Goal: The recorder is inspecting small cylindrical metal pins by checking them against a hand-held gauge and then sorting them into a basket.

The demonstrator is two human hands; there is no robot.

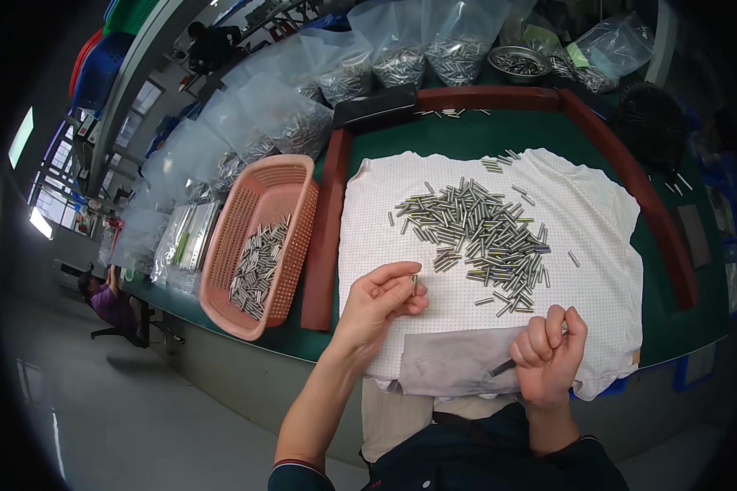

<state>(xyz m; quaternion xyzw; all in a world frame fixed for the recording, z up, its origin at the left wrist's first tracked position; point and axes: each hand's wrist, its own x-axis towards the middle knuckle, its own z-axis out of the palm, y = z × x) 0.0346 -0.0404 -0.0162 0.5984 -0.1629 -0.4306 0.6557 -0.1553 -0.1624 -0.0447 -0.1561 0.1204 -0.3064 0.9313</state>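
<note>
Between thumb and fingers, my left hand (385, 299) pinches a short metal pin (414, 284), held upright over the white cloth (368, 221). My right hand (549, 352) is closed in a fist at the cloth's near right. A dark slim piece (502, 368) juts from its lower left side, and a small light end shows by the thumb; what the fist holds is mostly hidden. Beneath the right hand's side lies a greyish stained cloth (450, 360). Beyond both hands spreads a heap of short metal pins (483, 229), with several loose ones around it.
Left of the red-brown table rail (323, 245) stands a pink basket (213, 270) partly filled with pins. Clear bags of metal parts (458, 61) line the back and left, beside a metal bowl (519, 64). Another person (115, 303) sits far left.
</note>
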